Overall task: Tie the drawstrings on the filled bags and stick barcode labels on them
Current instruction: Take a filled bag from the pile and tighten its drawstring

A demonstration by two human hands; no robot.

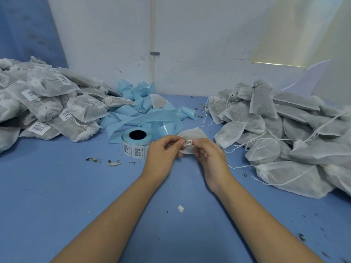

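- The finished bags [47, 103] lie heaped at the far left of the blue table [57, 186]. Their necks are cinched and white barcode labels show on many of them.
- The label roll [135, 143] stands just left of the hands, core hole facing up and printed labels around its side. Loose blue backing strip [144, 114] trails behind it toward the wall.
- The left hand [161, 154] has its fingers curled, and thumb and fingertips pinch the left end of the drawstring [188, 142]. It is the hand nearer the roll, so I judge the label pick falls to it.
- The bag in hand [191, 135] sits just beyond the fingertips, partly hidden by them. Its neck points toward the person and its body points away. The short taut run of string crosses it from left to right, so tightening means pulling the hands apart sideways.
- The right hand [209, 156] mirrors the left, fingers curled and pinching the string's other end.
- The untied bags [284, 130] pile up at the right with loose strings trailing, nearer the right hand for the next pick.
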